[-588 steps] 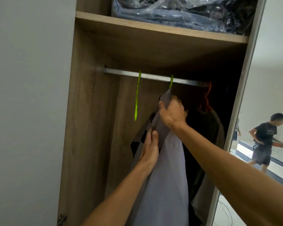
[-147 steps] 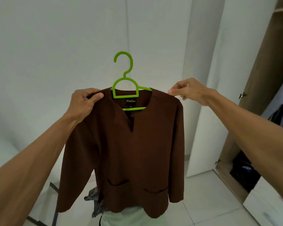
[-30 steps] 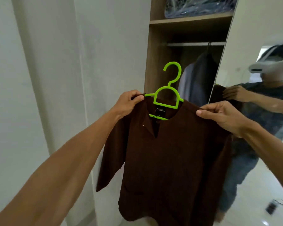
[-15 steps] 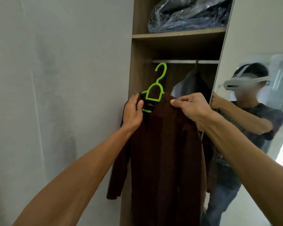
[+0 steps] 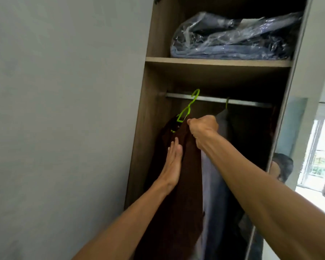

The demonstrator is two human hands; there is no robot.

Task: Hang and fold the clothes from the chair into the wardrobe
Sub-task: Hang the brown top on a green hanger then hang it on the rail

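Note:
A dark brown shirt (image 5: 178, 194) hangs on a green hanger (image 5: 186, 111) inside the open wardrobe (image 5: 139, 128). The hanger's hook sits tilted at the metal rail (image 5: 242, 101); whether it rests on the rail I cannot tell. My right hand (image 5: 203, 129) grips the shirt's shoulder just right of the hanger. My left hand (image 5: 172, 164) lies flat with straight fingers against the shirt's front. To the right, a grey garment (image 5: 214, 175) hangs from a second green hanger (image 5: 227, 103).
A wooden shelf (image 5: 218, 62) above the rail carries folded clothes in a clear plastic bag (image 5: 233, 36). A white wall (image 5: 64, 109) stands on the left. A mirrored door (image 5: 298, 128) borders the wardrobe on the right and shows a person's reflection.
The brown shirt has gone from in front of the wardrobe into it, with its hook up at the rail. My left hand let go of the shoulder and now presses flat on the front.

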